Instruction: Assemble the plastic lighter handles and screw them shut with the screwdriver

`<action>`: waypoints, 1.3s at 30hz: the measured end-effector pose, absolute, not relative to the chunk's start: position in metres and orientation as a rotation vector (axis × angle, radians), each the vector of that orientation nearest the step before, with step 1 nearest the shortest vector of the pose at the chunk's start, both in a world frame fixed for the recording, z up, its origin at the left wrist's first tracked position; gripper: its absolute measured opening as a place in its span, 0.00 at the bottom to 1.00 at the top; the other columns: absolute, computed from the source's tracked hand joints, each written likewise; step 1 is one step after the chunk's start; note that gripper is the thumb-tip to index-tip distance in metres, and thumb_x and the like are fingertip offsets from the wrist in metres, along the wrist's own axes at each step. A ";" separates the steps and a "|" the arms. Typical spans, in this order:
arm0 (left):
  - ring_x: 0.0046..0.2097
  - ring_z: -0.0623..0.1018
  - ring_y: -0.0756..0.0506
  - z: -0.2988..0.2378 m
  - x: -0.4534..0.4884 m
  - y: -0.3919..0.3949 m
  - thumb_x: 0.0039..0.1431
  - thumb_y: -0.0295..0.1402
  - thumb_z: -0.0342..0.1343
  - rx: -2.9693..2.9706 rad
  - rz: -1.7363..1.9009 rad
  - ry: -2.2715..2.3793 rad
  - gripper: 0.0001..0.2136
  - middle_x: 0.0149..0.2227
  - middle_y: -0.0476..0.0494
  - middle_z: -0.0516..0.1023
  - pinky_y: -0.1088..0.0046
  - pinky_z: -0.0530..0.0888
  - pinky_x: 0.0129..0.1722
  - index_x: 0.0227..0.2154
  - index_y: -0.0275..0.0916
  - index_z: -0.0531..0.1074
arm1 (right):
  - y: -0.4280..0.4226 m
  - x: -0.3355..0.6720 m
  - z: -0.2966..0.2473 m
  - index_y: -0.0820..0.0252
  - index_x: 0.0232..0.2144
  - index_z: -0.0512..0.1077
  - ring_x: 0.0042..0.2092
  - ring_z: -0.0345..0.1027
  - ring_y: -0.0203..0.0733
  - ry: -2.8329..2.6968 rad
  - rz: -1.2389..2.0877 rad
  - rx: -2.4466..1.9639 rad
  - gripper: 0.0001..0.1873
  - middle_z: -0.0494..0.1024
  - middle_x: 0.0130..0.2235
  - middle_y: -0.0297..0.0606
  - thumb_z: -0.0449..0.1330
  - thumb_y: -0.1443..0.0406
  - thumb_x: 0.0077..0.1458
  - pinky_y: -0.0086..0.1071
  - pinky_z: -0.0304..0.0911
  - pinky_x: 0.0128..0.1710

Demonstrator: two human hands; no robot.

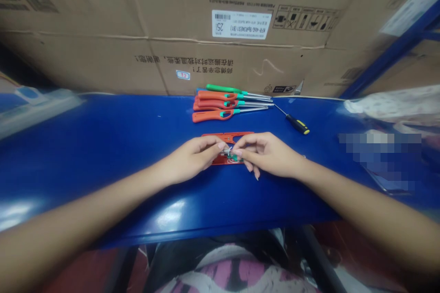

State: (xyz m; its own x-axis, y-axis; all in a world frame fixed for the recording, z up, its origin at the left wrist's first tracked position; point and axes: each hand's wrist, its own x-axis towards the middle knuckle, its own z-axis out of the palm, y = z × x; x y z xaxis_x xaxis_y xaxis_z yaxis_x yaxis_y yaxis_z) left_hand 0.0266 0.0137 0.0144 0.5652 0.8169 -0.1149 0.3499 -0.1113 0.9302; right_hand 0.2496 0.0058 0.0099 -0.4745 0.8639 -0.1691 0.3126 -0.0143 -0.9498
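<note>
My left hand is closed in a pinch on a small silvery part, probably an inner piece of a lighter. Opposite it, the thumb and forefinger of my right hand are pinched together at the part's other side; what lies between them is too small to tell. Beneath both hands is an opened orange lighter casing on the blue table. One half shows behind the fingers, the other lies under them with a green piece and a thin pale wire. My hands hide much of the casing.
Several long-nosed lighters, mostly orange with one green, lie at the back of the blue table. A black and yellow screwdriver rests right of them. A large cardboard box walls off the back. White cloth is at right.
</note>
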 end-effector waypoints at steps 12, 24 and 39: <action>0.22 0.63 0.52 0.014 0.027 0.014 0.67 0.46 0.49 1.718 0.515 1.015 0.17 0.20 0.55 0.63 0.75 0.63 0.25 0.33 0.36 0.71 | 0.007 0.250 0.009 0.63 0.37 0.73 0.17 0.66 0.29 -1.777 1.500 -1.232 0.09 0.72 0.20 0.27 0.63 0.61 0.60 0.23 0.67 0.18; 0.25 0.63 0.51 0.009 0.027 0.013 0.67 0.47 0.49 1.830 0.514 1.063 0.18 0.22 0.54 0.63 0.74 0.62 0.27 0.33 0.37 0.72 | 0.005 0.247 0.008 0.62 0.36 0.72 0.17 0.64 0.29 -1.810 1.473 -1.250 0.09 0.70 0.20 0.26 0.61 0.61 0.61 0.23 0.65 0.17; 0.35 0.74 0.45 0.002 0.026 0.012 0.69 0.47 0.45 2.004 0.471 1.114 0.20 0.33 0.47 0.77 0.69 0.67 0.37 0.36 0.38 0.74 | 0.004 0.244 0.009 0.64 0.33 0.73 0.18 0.63 0.29 -1.807 1.463 -1.264 0.10 0.70 0.19 0.27 0.61 0.61 0.61 0.23 0.65 0.18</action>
